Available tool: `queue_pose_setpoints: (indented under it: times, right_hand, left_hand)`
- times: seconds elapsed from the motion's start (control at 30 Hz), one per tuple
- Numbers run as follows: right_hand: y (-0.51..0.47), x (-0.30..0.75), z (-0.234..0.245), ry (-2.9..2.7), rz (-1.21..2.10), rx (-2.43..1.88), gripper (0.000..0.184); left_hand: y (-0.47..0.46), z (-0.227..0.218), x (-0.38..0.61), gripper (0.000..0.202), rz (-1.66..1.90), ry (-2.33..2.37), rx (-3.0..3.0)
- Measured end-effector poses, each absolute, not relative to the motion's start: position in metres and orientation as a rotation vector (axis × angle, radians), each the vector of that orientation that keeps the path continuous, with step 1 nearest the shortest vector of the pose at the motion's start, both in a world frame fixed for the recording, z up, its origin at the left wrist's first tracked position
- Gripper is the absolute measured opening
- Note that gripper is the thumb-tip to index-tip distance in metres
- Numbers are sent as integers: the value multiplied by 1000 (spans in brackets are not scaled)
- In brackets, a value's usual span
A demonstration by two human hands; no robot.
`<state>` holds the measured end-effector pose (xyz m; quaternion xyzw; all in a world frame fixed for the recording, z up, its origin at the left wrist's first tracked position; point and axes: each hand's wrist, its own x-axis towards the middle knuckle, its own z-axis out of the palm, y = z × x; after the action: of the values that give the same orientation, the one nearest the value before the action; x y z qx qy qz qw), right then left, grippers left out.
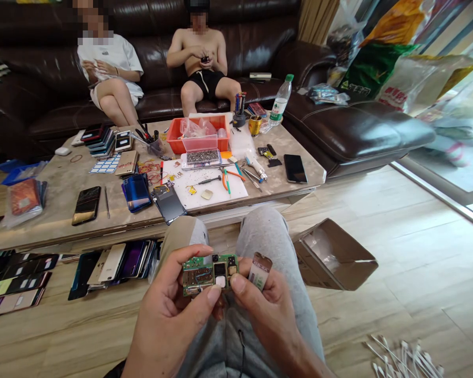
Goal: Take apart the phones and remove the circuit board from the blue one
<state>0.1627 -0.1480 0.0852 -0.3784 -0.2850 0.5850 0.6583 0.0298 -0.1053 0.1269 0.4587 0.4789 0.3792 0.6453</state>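
A green phone circuit board (203, 276) with metal shields and a small white square is held up above my lap. My left hand (177, 304) grips its left side, fingers behind and thumb on the lower edge. The thumb of my right hand (266, 307) presses the board's right end. Between the fingers of that same hand stands a small printed strip (259, 273), whitish with a brown top; its lower part is hidden. A small black camera-like part (215, 258) shows at the board's upper edge.
Ahead stands a low table (114, 223) with a white work mat (236, 190), screwdrivers, pliers, phones and an orange bin (175, 145). An open cardboard box (339, 257) sits right of my knees. Phones and white cables (405, 359) lie on the floor. Two people sit on the sofa.
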Motion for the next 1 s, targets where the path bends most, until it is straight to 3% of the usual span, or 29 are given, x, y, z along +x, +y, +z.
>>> queue_pose_setpoints:
  times: [1.0]
  right_hand:
    - [-147,163,86,-635,1338,-725,31]
  left_hand:
    - [-105,125,30,40,876,1079,1067]
